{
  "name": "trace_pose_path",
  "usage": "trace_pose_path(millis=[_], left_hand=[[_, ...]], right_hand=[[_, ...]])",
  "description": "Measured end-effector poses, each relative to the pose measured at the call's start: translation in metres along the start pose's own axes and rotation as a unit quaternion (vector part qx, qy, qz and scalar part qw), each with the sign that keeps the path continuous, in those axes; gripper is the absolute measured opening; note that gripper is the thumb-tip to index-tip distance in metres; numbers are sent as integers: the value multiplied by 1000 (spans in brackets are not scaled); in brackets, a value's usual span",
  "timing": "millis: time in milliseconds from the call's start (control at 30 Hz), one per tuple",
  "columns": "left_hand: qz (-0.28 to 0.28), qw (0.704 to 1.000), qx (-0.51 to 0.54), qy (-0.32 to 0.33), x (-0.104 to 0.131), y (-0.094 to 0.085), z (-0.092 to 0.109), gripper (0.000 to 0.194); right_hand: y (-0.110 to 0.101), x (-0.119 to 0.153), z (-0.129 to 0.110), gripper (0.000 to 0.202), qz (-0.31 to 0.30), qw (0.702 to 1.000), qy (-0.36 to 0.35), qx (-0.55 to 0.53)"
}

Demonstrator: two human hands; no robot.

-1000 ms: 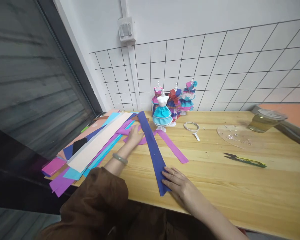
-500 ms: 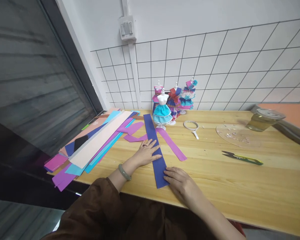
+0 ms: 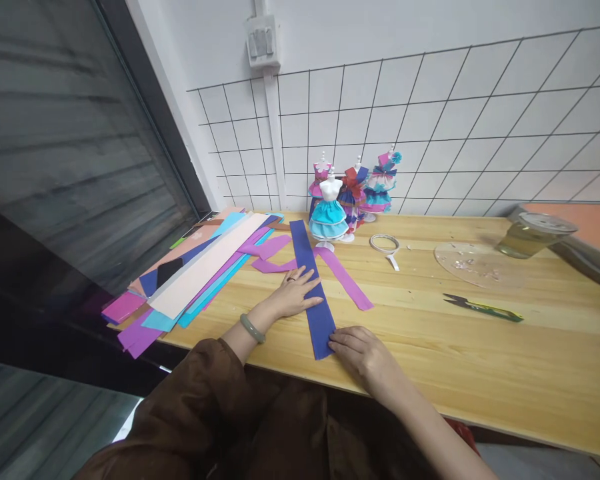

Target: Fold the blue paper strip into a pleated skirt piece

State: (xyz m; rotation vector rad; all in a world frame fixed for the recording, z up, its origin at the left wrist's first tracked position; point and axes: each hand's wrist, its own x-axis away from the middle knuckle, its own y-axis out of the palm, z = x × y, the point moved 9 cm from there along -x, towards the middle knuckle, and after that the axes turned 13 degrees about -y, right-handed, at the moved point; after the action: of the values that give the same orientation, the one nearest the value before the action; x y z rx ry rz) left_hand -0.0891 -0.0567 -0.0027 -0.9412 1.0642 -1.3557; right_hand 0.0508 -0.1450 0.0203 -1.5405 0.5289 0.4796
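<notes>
A long dark blue strip [image 3: 312, 280], of cloth or crepe paper, lies flat and nearly lengthwise before me. My left hand [image 3: 297, 293] rests on its middle with the fingers spread. At the strip's near right edge, my right hand [image 3: 357, 350] has its fingers curled together on the corner; the thumb is hidden. Purple strips [image 3: 345, 279] lie on both sides, one passing beneath the blue one. Just beyond its far end stands a white mini dress form [image 3: 331, 190] in a tiered turquoise skirt [image 3: 329, 221].
More dressed forms [image 3: 380, 183] stand at the wall grid. Left lies a pile of coloured strips [image 3: 205, 267]. To the right are a tape roll [image 3: 384, 244], thread snips [image 3: 483, 308], a clear disc with small bits [image 3: 467, 265] and a cup of yellowish liquid [image 3: 530, 237].
The view has tilted slightly, lifting the table a little in the picture. The right fingers have drawn closer together at the strip's edge. My left hand stays on the strip.
</notes>
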Motion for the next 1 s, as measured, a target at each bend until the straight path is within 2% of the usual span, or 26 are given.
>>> trace_pose_path(millis=[100,200,267,367,400,467,567,767,1000], left_hand=[[60,997,31,24,13,-22,14,46],[106,990,78,48,42,-40,37,36],[93,989,95,65,65,-38,55,34],[59,992,91,66,94,-23,75,40],[67,993,88,49,100,-19,76,40],[82,993,76,19,107,-12,76,28],[114,991,62,6,110,-7,74,16],[166,984,53,26,114,-11,73,15],[148,985,81,18,117,-14,69,27]], right_hand=[[-4,-2,0,19,5,1000,6,0],[-7,-4,1,17,15,1000,21,-14],[-8,-5,3,16,22,999,33,-26],[-7,-6,4,14,24,998,42,-38],[-6,-6,5,14,22,998,45,-41],[-5,-5,7,15,19,997,55,-48],[-6,-2,12,16,23,995,74,-61],[-11,7,18,16,25,990,101,-92],[-11,12,19,16,21,989,105,-100]])
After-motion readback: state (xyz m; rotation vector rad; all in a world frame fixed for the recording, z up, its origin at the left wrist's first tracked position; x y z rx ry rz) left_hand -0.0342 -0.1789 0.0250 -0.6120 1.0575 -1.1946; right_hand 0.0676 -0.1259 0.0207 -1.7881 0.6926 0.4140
